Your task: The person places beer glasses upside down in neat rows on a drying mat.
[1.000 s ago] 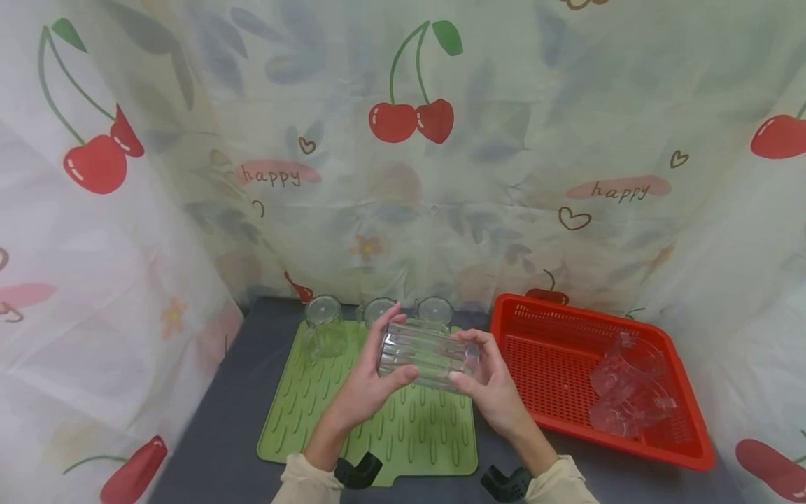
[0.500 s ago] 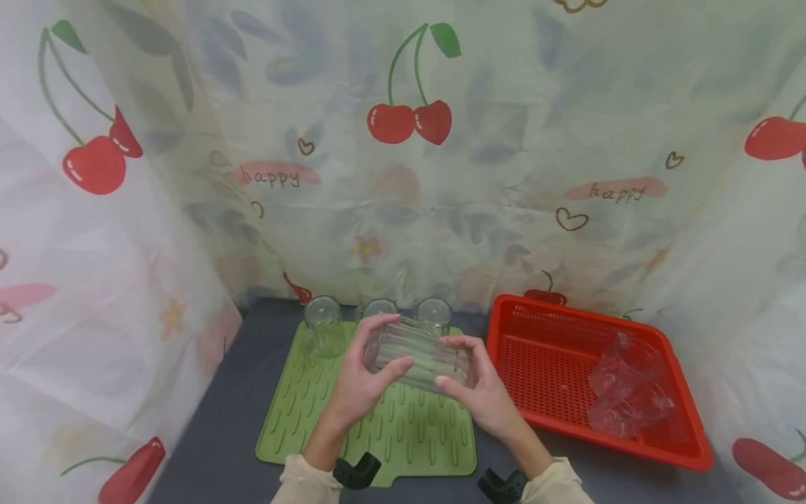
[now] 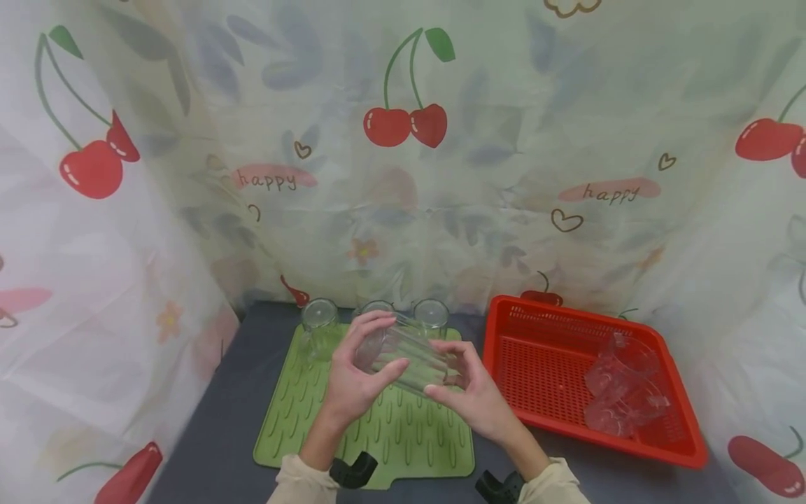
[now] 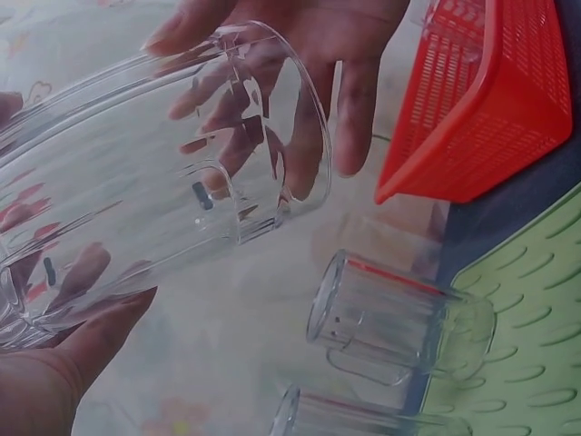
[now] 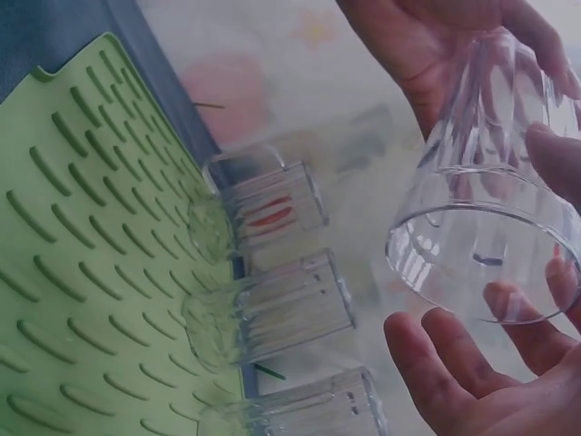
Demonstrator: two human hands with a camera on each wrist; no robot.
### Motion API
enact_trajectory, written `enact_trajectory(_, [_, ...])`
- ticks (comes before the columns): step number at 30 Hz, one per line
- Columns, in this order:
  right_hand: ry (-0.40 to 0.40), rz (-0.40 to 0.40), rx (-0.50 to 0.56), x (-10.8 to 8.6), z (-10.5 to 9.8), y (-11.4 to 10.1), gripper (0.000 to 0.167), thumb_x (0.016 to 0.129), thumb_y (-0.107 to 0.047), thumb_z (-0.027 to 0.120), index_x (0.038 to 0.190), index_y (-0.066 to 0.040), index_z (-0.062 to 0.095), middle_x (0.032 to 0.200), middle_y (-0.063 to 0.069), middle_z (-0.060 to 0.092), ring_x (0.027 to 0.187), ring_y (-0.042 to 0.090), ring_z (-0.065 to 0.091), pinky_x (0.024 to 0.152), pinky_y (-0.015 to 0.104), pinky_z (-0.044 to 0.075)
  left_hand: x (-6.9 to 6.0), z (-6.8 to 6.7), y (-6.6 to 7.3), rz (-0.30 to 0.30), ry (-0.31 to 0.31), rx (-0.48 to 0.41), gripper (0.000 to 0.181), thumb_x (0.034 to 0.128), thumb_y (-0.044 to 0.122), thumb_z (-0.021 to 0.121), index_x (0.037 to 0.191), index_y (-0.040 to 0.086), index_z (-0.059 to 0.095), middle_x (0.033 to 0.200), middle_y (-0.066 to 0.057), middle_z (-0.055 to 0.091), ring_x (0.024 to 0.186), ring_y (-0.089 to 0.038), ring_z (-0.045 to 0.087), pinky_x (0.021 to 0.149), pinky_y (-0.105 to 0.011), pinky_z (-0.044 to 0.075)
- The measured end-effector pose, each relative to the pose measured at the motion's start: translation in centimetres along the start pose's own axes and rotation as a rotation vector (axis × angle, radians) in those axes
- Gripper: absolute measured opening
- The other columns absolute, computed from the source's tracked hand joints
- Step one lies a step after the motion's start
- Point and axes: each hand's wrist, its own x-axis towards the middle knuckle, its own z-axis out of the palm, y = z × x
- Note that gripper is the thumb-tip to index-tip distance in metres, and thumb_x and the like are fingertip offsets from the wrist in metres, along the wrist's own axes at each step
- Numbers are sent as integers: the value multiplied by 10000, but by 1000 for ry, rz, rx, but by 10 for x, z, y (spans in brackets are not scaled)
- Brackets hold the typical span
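Both hands hold one clear glass mug (image 3: 406,357) above the green mat (image 3: 371,434), tilted and nearly lying on its side. The left hand (image 3: 355,378) grips its left end, thumb in front and fingers over the top. The right hand (image 3: 475,388) holds the right end between thumb and fingers. In the left wrist view the mug (image 4: 136,182) spans between both hands; the right wrist view shows the mug's (image 5: 490,191) round rim beside curved fingers. Three clear mugs stand at the mat's back edge, among them the left one (image 3: 320,329) and the right one (image 3: 432,316).
A red perforated basket (image 3: 535,420) stands to the right of the mat, with clear glassware (image 3: 623,392) lying in its right part. The dark tabletop (image 3: 220,420) shows left of the mat. A cherry-patterned curtain (image 3: 504,168) hangs behind and at both sides.
The held mug has shifted slightly left and tilted more, its right end lower. Both hands have moved a little left and down with it, still gripping it.
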Motion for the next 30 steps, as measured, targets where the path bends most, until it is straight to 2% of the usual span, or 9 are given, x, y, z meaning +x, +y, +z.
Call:
enact_trajectory(3, [-6, 9, -22, -1, -2, -3, 592, 929, -155, 759, 1424, -186, 435, 1562, 43, 469, 1368, 181, 536, 973, 307, 552, 1, -1, -1, 28, -16, -24, 568, 790, -74, 807, 1314, 79, 648, 1380, -211, 559, 1326, -196, 531, 1104, -262, 481])
enact_trajectory(6, [-18, 6, -17, -2, -6, -4, 603, 937, -144, 748, 1450, -177, 434, 1562, 66, 463, 1383, 290, 524, 992, 363, 568, 1, -3, -2, 46, -36, -59, 571, 783, -105, 798, 1311, 44, 642, 1379, -264, 537, 1314, -199, 543, 1058, -267, 524])
enact_trajectory(8, [-19, 13, -3, -3, -10, -5, 603, 948, -133, 732, 1468, -168, 428, 1562, 73, 457, 1396, 349, 504, 1008, 392, 568, 1, -6, -3, 55, -43, -56, 560, 783, -105, 798, 1306, 20, 640, 1382, -279, 532, 1308, -208, 552, 1035, -264, 542])
enact_trajectory(10, [-9, 19, 18, -4, -15, -5, 594, 957, -117, 718, 1474, -147, 427, 1561, 99, 456, 1402, 383, 490, 1018, 404, 565, 0, -9, -3, 52, -35, -13, 563, 774, -84, 817, 1298, 39, 653, 1392, -244, 549, 1314, -205, 552, 1054, -251, 524])
enact_trajectory(15, [28, 25, 43, -5, -27, -7, 565, 965, -91, 700, 1462, -98, 432, 1543, 134, 469, 1395, 261, 522, 1018, 296, 560, -1, -20, -3, 48, -19, 98, 595, 750, -61, 850, 1294, 102, 672, 1411, -174, 573, 1315, -160, 555, 1036, -208, 512])
enact_trajectory(19, [47, 15, 44, -5, -35, -7, 564, 964, -73, 695, 1461, -69, 430, 1524, 87, 489, 1368, 172, 541, 1017, 260, 551, -3, -29, -4, 55, -23, 127, 599, 735, -88, 850, 1289, 54, 669, 1407, -225, 566, 1281, -118, 573, 980, -191, 544])
enact_trajectory(24, [77, 20, 26, -6, -43, -8, 565, 959, -66, 700, 1464, -94, 447, 1513, 61, 507, 1362, 192, 547, 1015, 236, 547, -5, -38, -4, 24, -27, 204, 590, 758, -30, 862, 1300, 112, 678, 1422, -130, 580, 1265, -107, 582, 964, -175, 542])
enact_trajectory(26, [84, 24, 25, -7, -46, -8, 565, 960, -62, 697, 1466, -103, 449, 1515, 62, 507, 1375, 247, 537, 1017, 223, 542, -6, -42, -4, 14, -24, 237, 594, 763, -5, 867, 1305, 150, 681, 1425, -89, 583, 1268, -126, 584, 974, -175, 532])
enact_trajectory(30, [92, 38, 18, -9, -50, -7, 566, 964, -69, 694, 1471, -114, 445, 1511, 24, 511, 1389, 282, 523, 1024, 193, 527, -9, -47, -6, -1, -19, 300, 603, 761, 25, 873, 1311, 182, 684, 1420, -109, 590, 1294, -165, 572, 1037, -176, 482])
